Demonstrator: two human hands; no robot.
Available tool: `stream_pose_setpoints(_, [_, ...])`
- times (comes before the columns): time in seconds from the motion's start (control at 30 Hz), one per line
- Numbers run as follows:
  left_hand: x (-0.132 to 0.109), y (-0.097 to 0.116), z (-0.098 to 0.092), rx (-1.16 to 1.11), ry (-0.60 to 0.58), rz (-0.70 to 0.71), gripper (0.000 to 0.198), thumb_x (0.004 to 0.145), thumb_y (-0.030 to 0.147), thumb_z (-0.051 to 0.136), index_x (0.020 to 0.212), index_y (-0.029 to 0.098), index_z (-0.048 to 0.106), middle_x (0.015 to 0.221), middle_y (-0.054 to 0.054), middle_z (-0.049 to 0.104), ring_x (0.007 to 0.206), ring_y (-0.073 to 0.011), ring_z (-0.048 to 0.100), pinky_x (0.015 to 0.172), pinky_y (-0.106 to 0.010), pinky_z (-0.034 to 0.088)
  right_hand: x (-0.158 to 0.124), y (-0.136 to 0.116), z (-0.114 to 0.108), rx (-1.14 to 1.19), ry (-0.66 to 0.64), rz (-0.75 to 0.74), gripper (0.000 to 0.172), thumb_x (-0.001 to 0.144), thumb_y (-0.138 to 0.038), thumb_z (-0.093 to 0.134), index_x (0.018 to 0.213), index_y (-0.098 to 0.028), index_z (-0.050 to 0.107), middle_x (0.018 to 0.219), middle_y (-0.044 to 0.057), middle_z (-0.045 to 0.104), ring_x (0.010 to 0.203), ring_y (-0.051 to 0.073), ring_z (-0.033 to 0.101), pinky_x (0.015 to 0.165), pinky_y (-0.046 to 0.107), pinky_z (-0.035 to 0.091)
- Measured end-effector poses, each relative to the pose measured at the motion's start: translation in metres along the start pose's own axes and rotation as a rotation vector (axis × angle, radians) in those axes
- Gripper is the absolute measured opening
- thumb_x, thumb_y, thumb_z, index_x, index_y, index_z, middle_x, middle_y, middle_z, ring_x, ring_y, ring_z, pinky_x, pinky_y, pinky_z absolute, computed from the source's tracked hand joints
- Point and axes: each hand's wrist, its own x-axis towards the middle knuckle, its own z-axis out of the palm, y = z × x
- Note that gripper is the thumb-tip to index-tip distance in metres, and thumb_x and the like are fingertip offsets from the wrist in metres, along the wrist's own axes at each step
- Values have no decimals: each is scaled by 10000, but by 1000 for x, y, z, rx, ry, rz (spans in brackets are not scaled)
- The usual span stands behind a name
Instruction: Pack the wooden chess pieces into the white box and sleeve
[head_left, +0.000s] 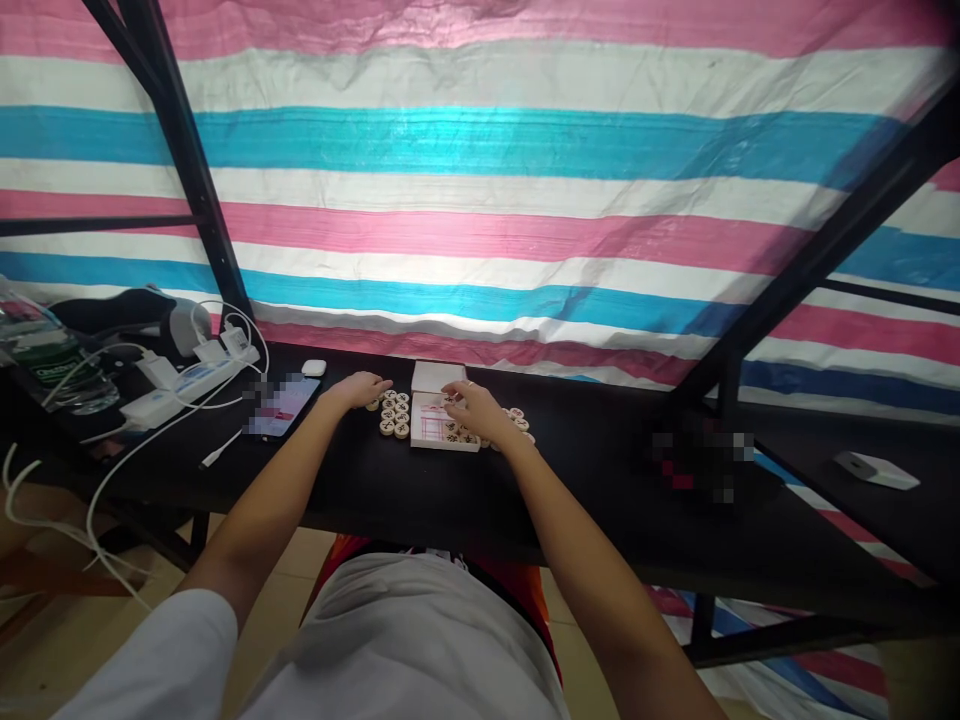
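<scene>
An open white box (pixel 446 445) with red printing inside stands on the black table (pixel 420 490), its lid (pixel 439 376) folded back. Round game pieces lie in its right part. Left of the box, several round pieces (pixel 394 414) sit in two columns. My left hand (pixel 361 389) is at the far left end of these columns, beside a piece; whether it grips one is unclear. Over the right side of the box is my right hand (pixel 474 408), fingers bent above the pieces; its grip is hidden. More pieces (pixel 517 414) lie to the right, partly behind my right wrist.
On the left are a phone (pixel 289 408), a white earphone case (pixel 313 368), a power strip (pixel 187 388) with cables and a plastic bottle (pixel 56 360). A dark, pixelated object (pixel 694 465) lies at the right. A striped sheet (pixel 480 200) hangs behind the table.
</scene>
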Motion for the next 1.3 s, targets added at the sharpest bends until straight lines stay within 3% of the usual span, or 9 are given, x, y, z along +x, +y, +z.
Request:
stream_pose_setpoints(0.2, [2, 1, 2, 87, 30, 71, 486, 896, 477, 322, 992, 165, 682, 1064, -110, 668, 970, -229, 601, 769, -241, 437, -1, 0, 3, 13, -44, -20, 295, 770, -186, 546, 1059, -186, 604, 972, 58, 605, 864, 156, 571, 834, 289, 424])
stream_pose_setpoints(0.5, [-2, 10, 0, 34, -21, 24, 500, 877, 523, 342, 1000, 160, 663, 963, -99, 689, 816, -202, 630, 688, -230, 444, -1, 1, 3, 0, -63, -8, 287, 785, -199, 548, 1066, -192, 605, 970, 58, 606, 871, 159, 572, 835, 292, 429])
stream_pose_setpoints(0.67, [-3, 12, 0, 52, -11, 55, 480, 883, 508, 351, 1013, 166, 661, 1046, -97, 668, 935, -214, 605, 750, -234, 439, -1, -1, 2, -13, -67, -1, 290, 788, -198, 544, 1069, -176, 610, 954, 61, 605, 865, 161, 573, 833, 293, 433])
stream_pose_setpoints(1.1, [-10, 20, -1, 21, -14, 36, 476, 878, 509, 374, 1046, 156, 646, 1086, -135, 647, 993, -254, 591, 800, -273, 437, -2, -1, 1, -19, -84, -1, 304, 782, -184, 546, 1079, -192, 607, 1017, 65, 609, 894, 165, 569, 864, 302, 424])
stream_pose_setpoints(1.2, [-12, 20, -4, 65, 74, 2, 456, 860, 507, 408, 1053, 169, 645, 1143, -136, 617, 1022, -266, 575, 830, -298, 431, -2, -2, 1, 4, -70, -9, 322, 763, -167, 555, 1079, -190, 610, 998, 63, 614, 898, 167, 568, 856, 304, 428])
stream_pose_setpoints(1.3, [-15, 27, -5, -32, 250, 147, 394, 862, 453, 420, 1028, 182, 654, 1102, -96, 628, 976, -232, 583, 824, -279, 425, -3, -7, -2, 85, -44, -54, 335, 751, -150, 557, 1080, -188, 606, 1019, 60, 617, 903, 159, 568, 825, 286, 444])
